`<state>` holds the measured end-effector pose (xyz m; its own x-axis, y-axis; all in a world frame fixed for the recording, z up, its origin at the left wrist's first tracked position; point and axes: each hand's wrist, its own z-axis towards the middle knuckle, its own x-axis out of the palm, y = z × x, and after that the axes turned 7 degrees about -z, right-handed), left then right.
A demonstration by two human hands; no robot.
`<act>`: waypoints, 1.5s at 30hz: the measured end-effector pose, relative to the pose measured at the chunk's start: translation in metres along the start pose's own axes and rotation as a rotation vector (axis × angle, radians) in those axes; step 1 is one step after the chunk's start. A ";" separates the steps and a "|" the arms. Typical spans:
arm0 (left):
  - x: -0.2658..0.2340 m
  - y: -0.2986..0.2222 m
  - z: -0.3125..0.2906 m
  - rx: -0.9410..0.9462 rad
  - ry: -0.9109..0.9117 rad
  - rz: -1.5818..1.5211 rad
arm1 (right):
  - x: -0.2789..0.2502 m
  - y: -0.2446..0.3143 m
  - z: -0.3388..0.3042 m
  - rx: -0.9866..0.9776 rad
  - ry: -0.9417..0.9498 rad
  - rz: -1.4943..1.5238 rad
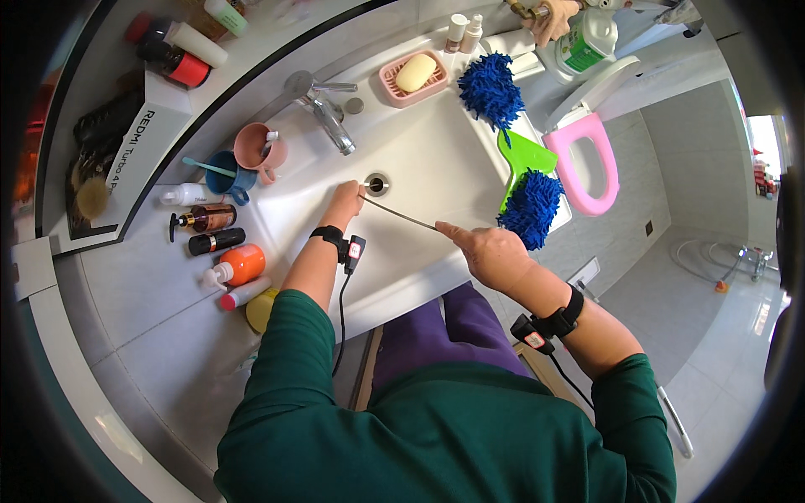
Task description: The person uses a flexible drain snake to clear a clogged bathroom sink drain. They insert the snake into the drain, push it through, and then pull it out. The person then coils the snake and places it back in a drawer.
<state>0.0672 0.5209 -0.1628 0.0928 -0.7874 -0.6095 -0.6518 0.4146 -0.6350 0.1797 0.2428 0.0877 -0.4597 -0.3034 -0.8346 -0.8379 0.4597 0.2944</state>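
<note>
Both my hands work over the white sink. A thin, dark, flexible rod, like a drain snake, stretches between them. My left hand is closed on it beside the round metal drain hole; a short light piece shows between my fingers and the hole. How deep anything reaches in the drain I cannot make out. Farther right, my right hand is closed around the rod's other end, index finger stretched along it. Above the basin stands a chrome faucet.
A pink soap dish with a soap bar sits on the far rim. Blue fluffy brushes and a green dustpan-like piece lie at the right. Cups and several bottles stand left. A pink toilet seat is beyond.
</note>
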 end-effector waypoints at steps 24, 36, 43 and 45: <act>-0.010 -0.054 0.023 -0.057 0.175 0.530 | -0.004 -0.016 -0.008 0.061 -0.018 0.007; 0.007 -0.035 -0.001 -0.113 0.275 0.372 | 0.008 -0.018 -0.011 0.068 -0.020 0.015; -0.018 -0.037 -0.009 0.039 0.129 0.254 | -0.004 -0.025 -0.018 -0.027 -0.221 0.077; -0.018 -0.035 -0.005 0.110 0.117 0.422 | -0.004 -0.024 -0.018 -0.046 -0.227 0.069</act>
<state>0.0840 0.5182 -0.1272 -0.2534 -0.5828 -0.7721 -0.5299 0.7514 -0.3932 0.1963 0.2184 0.0923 -0.4427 -0.0754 -0.8935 -0.8217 0.4331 0.3706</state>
